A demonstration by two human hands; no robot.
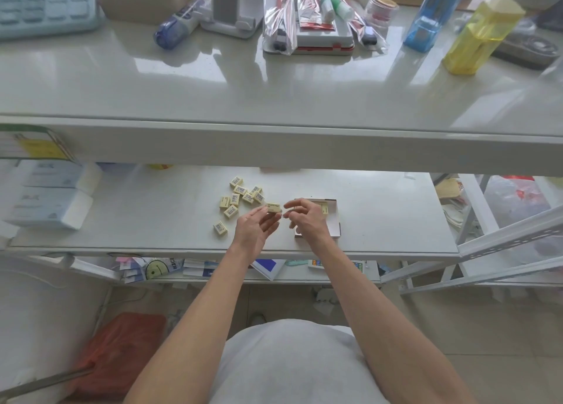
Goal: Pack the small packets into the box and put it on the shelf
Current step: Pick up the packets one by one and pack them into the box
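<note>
Several small pale-yellow packets (243, 194) with barcodes lie scattered on the middle shelf (152, 208). One lone packet (220, 228) sits nearer the front edge. My left hand (255, 226) holds one packet (274, 207) at its fingertips, just above the shelf. My right hand (304, 219) hovers right beside it with fingers bent and apart, over the open white box (335, 220). A few packets (323, 207) show inside the box's far end; my right hand hides most of the box.
Flat blue-and-white boxes (50, 196) are stacked at the shelf's left. The upper glossy shelf (274, 92) carries stationery, a blue case (432, 16) and a yellow case (478, 37). A white rack frame (502, 236) stands at the right. Below is another shelf with papers (198, 268).
</note>
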